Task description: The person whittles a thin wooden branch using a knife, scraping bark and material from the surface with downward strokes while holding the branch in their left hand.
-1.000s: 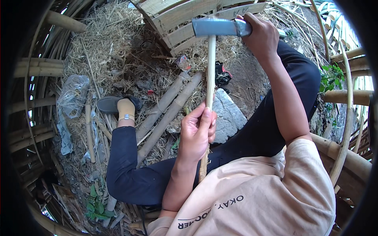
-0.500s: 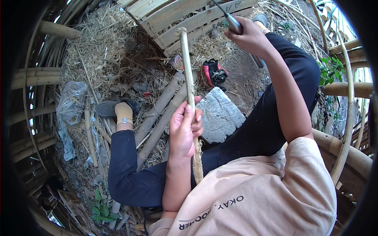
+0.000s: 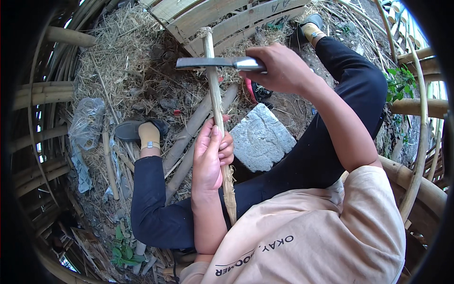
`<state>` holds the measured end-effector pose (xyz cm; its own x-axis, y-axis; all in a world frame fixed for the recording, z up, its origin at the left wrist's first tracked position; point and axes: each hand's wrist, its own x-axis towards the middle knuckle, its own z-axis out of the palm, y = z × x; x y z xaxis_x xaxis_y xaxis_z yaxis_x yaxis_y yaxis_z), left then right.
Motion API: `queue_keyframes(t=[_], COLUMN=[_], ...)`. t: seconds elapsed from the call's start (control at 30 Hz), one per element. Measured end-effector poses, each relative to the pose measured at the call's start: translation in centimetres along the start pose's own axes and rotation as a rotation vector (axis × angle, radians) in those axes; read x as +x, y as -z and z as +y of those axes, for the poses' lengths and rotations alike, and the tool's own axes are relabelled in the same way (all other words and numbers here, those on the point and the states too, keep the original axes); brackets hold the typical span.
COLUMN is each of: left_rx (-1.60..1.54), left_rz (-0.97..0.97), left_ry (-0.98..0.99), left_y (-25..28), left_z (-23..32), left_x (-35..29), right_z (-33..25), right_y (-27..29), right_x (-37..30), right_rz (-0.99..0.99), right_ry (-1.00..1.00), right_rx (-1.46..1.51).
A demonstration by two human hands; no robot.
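Note:
My left hand (image 3: 213, 150) is wrapped round the middle of a pale, peeled wooden stick (image 3: 215, 97). The stick slants upward from my lap, with a knobby far end and shredded fibres on its lower part. In my right hand (image 3: 279, 68) is a broad-bladed knife (image 3: 203, 62), gripped by its handle. Its blade lies crosswise over the stick below the knobby end; whether the edge touches the wood I cannot tell. Beneath, a rough grey stone block (image 3: 261, 137) rests between my legs.
A slatted wooden crate (image 3: 203, 23) stands ahead. Bamboo poles (image 3: 189, 128) lie on the straw-strewn ground, with a red and black object (image 3: 250, 90) partly hidden behind my right hand. A clear plastic bag (image 3: 87, 123) lies left. Bamboo rails (image 3: 418, 109) edge the right side.
My right hand has swung the knife down and left, from beyond the stick to across it. The stick and my left hand have shifted slightly left.

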<state>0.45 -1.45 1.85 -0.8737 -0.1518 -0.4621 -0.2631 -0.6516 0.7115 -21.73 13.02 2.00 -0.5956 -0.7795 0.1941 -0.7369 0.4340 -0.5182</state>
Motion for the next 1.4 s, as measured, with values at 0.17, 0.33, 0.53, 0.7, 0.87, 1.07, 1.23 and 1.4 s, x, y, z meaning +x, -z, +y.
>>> queue_keyframes(t=[0.17,0.33,0.53,0.7,0.87,1.07,1.23,1.4], left_rx=[-0.031,-0.028,0.049,0.065,0.074,0.039,0.049,0.090], left_rz=[0.037,0.105,0.120,0.088,0.088,0.063,0.131,0.202], left_ry=[-0.054,-0.104,-0.159,-0.135,-0.136,-0.104,-0.094,-0.088], left_y=[0.5,0.3,-1.2,-1.8,-1.9,-1.4,-1.2,-0.8], left_z=[-0.4,-1.1,-2.2,-2.7,-2.3,-2.3,-2.1,-2.3], left_x=[0.1,0.4,0.0,-0.5,-0.5,-0.3,0.1,0.4], right_z=[-0.9,-1.6,-0.6,1.5,2.6,3.4,0.7,-0.8], right_y=[-0.9,-1.0,-1.9,-0.8,-1.2,0.3,-1.0,-2.1], right_x=[0.0,0.0,0.3,2.3,2.4,2.1,0.7,0.7], right_rz=[-0.125,-0.166,-0.101,0.062,0.174,0.166,-0.035,-0.132], right_ry=[-0.020,-0.057,-0.172,-0.198,-0.242,-0.210,-0.111,-0.099], right_rx=[-0.019,-0.031,-0.111,-0.252,-0.247,-0.225,-0.210,-0.202])
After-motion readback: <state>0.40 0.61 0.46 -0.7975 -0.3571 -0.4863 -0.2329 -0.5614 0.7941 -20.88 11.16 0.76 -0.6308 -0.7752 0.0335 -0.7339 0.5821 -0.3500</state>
